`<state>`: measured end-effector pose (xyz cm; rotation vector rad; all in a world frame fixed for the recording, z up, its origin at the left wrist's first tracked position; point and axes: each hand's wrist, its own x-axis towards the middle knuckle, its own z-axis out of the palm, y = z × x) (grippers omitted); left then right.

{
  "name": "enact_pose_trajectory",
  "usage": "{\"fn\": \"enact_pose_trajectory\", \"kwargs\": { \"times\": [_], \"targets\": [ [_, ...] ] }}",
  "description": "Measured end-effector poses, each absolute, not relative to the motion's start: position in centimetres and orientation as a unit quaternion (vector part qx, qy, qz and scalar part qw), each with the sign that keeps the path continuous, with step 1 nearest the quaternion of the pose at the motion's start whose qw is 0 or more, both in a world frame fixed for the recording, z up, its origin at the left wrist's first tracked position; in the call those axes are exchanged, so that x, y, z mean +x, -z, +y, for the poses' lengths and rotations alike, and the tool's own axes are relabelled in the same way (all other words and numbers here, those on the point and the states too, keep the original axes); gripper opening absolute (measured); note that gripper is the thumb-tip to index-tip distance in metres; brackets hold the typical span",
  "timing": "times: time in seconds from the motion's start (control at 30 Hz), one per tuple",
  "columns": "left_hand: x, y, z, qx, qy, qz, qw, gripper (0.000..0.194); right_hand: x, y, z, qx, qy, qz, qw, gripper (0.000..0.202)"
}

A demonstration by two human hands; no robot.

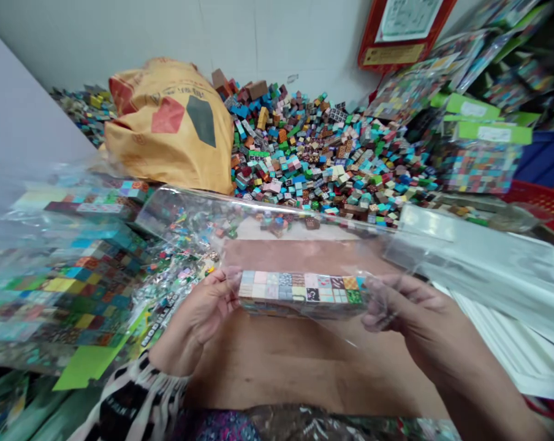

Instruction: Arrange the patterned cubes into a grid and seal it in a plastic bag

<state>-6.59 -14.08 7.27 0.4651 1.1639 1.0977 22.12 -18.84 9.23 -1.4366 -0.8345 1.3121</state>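
A row of small patterned blocks (299,288) in a clear plastic bag (277,211) is held level above the brown tabletop (304,367). At its left end, the fingers of my left hand (208,309) pinch the bag. My right hand (410,306) grips the right end, with the film over its fingertips. The bag's loose, shiny upper part spreads out beyond the blocks, away from me. A flat brown surface shows just behind the blocks.
A big heap of colourful blocks (314,153) lies against the wall, beside a yellow sack (171,128). Bagged blocks (84,275) stand at the left. White trays (488,263) lie at the right, below more packed bags (481,162) and a red basket (543,205).
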Motion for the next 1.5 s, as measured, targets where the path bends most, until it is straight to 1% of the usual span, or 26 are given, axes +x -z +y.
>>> {"fn": "enact_pose_trajectory", "kwargs": {
  "times": [0.13,0.23,0.43,0.6,0.7,0.8,1.07,1.23,1.5],
  "targets": [
    [-6.4,-7.5,-14.3,0.204,-0.499,0.517,0.665,0.024,21.6,-9.1,-19.1,-0.589,-0.504,-0.365,0.515,0.048],
    [-6.3,-6.9,-14.2,0.212,-0.514,0.533,0.637,0.026,21.3,-9.1,-19.5,-0.598,-0.454,-0.404,0.522,0.041],
    [-6.3,-6.1,-13.9,0.273,-0.521,0.534,0.607,0.048,21.4,-8.8,-20.2,-0.639,-0.334,-0.494,0.487,0.031],
    [-6.4,-6.1,-13.9,0.288,-0.514,0.550,0.592,0.052,21.7,-8.5,-20.1,-0.655,-0.224,-0.554,0.463,0.030],
    [-6.7,-5.9,-13.8,0.290,-0.512,0.556,0.586,0.055,21.9,-8.4,-19.9,-0.651,-0.197,-0.577,0.453,0.031],
    [-6.8,-5.8,-13.7,0.314,-0.495,0.549,0.596,0.053,22.1,-8.4,-19.6,-0.642,-0.182,-0.600,0.441,0.029],
    [-7.0,-5.4,-13.6,0.365,-0.466,0.541,0.598,0.045,23.1,-8.4,-18.4,-0.627,-0.209,-0.641,0.391,0.030],
    [-6.9,-5.4,-13.6,0.378,-0.466,0.539,0.591,0.040,23.4,-8.1,-18.0,-0.617,-0.234,-0.632,0.406,0.028],
    [-7.2,-5.2,-13.5,0.388,-0.464,0.543,0.582,0.040,23.7,-7.5,-17.5,-0.605,-0.373,-0.558,0.428,0.024]
  ]
}}
